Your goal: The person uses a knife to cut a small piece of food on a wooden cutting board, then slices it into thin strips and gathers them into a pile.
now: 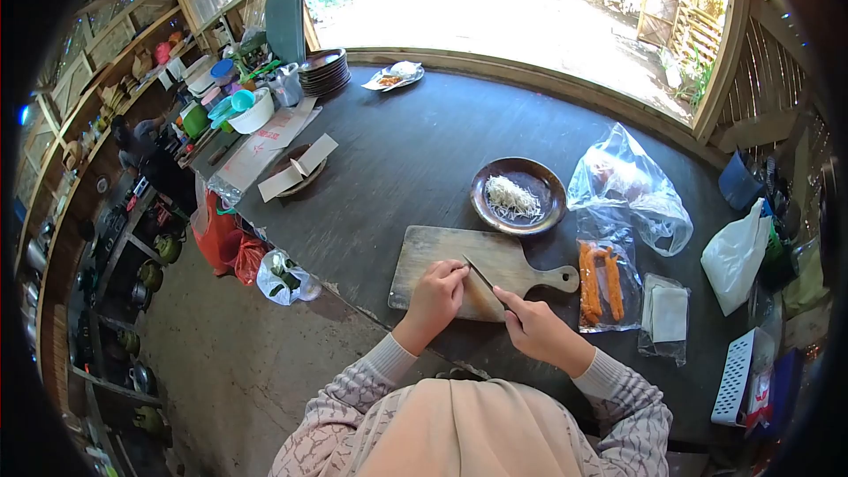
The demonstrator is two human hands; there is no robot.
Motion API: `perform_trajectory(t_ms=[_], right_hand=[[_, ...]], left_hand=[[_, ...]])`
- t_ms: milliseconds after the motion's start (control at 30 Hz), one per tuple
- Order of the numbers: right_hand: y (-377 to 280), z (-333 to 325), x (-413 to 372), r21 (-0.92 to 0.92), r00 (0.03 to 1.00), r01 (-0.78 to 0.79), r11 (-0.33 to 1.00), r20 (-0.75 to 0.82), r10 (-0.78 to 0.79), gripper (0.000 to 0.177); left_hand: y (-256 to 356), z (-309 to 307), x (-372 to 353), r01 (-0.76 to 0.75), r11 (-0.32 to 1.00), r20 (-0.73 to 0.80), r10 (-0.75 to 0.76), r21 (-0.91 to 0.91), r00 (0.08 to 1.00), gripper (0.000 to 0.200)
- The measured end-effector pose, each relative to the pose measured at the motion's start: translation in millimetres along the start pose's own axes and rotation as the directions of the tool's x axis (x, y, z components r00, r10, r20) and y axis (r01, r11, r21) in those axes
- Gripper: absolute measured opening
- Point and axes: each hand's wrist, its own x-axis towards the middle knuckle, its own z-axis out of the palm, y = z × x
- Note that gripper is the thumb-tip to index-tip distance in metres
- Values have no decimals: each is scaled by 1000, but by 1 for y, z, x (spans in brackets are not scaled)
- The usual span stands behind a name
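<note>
A wooden cutting board [433, 252] with a handle lies on the dark table [389, 163]. My right hand [536, 327] is closed on the handle of a knife [481, 276], whose blade points up and left over the board. At the board's left part my left hand [437, 294] has its fingers pressed together near the blade tip; what they hold, if anything, is too small to tell. Just behind the board stands a brown plate [549, 178] with a heap of white shreds [512, 198]. A clear bag with orange sticks [611, 287] lies right of the board.
Plastic bags [627, 181] and a white packet [665, 314] lie to the right, near a white basket [734, 380]. Stacked plates [325, 75], a plate of food [394, 77] and a plate with cardboard [300, 168] are farther left. Another person [155, 159] stands at far left.
</note>
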Motion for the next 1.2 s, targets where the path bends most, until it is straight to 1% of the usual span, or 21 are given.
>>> perform_trajectory(t_ms=[133,233,333,433,600,633,733,833,933,1200], right_hand=[[3,2,1,26,999,38,999,-36,-38,45],[3,2,3,29,999,22,999,-28,-21,44],[1,-2,5,18,1000,-20,1000,19,20,45],[7,3,6,-20,1000,16,1000,-2,-16,45],[6,1,7,-19,1000,3,1000,-1,-3,45],[7,2,7,-26,1000,6,1000,-4,-6,45],[11,4,6,-31,997,16,999,-81,-19,45],[7,-1,4,-33,998,12,999,-67,-15,46],[2,0,0,-39,1000,-17,999,4,17,46],[-2,8,-2,-16,998,-11,1000,-59,10,46]], left_hand=[[1,1,2,14,1000,-4,-14,0,1000,19],[0,1,3,21,1000,-3,-21,-6,1000,19],[0,2,3,25,1000,-8,-25,-9,1000,19],[0,3,3,37,999,-12,-37,-12,999,19],[3,1,3,46,999,-28,-46,-7,999,20],[3,1,3,48,999,-26,-48,-10,998,20],[3,1,3,53,998,-23,-54,-22,998,19],[3,0,4,58,998,-18,-58,-35,998,19],[1,2,2,58,998,-23,-58,-32,998,18],[2,1,2,77,996,-30,-78,-41,996,16]])
